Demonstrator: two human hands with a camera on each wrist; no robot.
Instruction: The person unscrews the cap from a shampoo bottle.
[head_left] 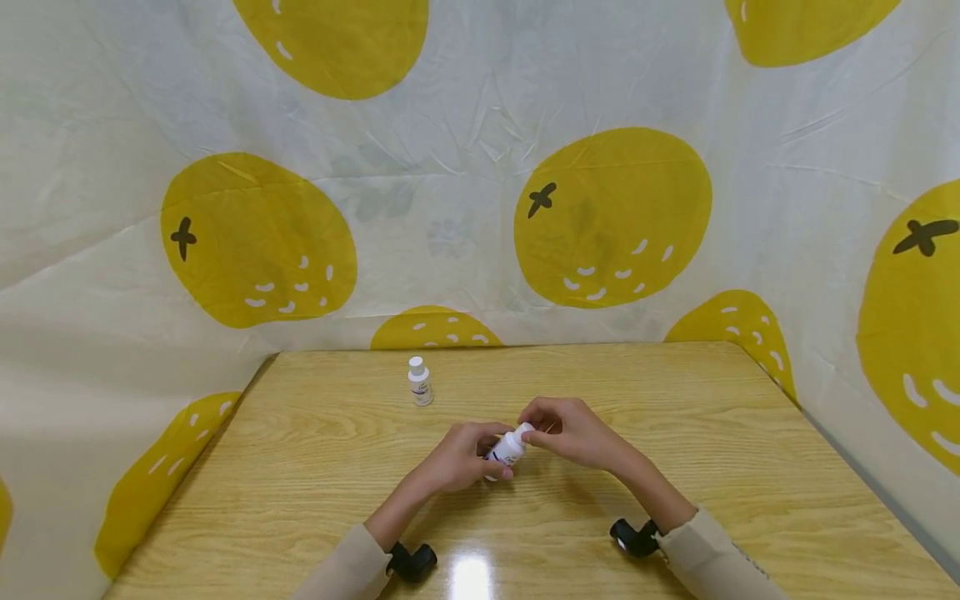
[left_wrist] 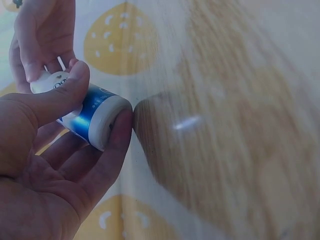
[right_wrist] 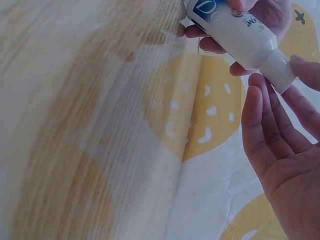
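Head view shows a small white bottle [head_left: 508, 449] tilted over the middle worktop [head_left: 300, 500], left hand [head_left: 459, 457] with fingers round its body [right_wrist: 235, 37], right hand [head_left: 576, 430] pinching its cap [right_wrist: 278, 72]; probably light, stiff, slippery, it suits a mid-body hold.

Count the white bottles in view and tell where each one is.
2. The standing bottle is on the table, toward its far edge; the held bottle is tilted in the left grip, the right grip on its cap. None seems hidden.
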